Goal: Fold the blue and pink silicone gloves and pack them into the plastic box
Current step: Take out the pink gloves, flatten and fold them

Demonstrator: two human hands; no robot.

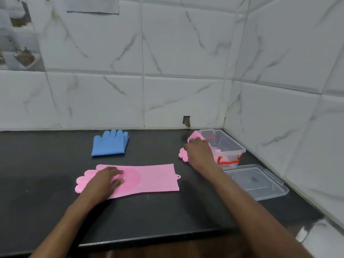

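A pink silicone glove (149, 178) lies flat and unfolded on the black counter, fingers pointing left. My left hand (106, 180) rests palm down on its finger end. A second pink glove (183, 155), folded, is at the left wall of the clear plastic box (236, 146), with my right hand (200, 152) closed over it; most of that glove is hidden by the hand. Folded blue gloves (109, 144) sit apart near the back wall, with no hand on them.
The box's clear lid (258, 181) lies on the counter in front of the box, at the right. The box has red latch handles (229, 161). Tiled walls close the back and right side. The counter's front edge (149, 237) runs below my forearms.
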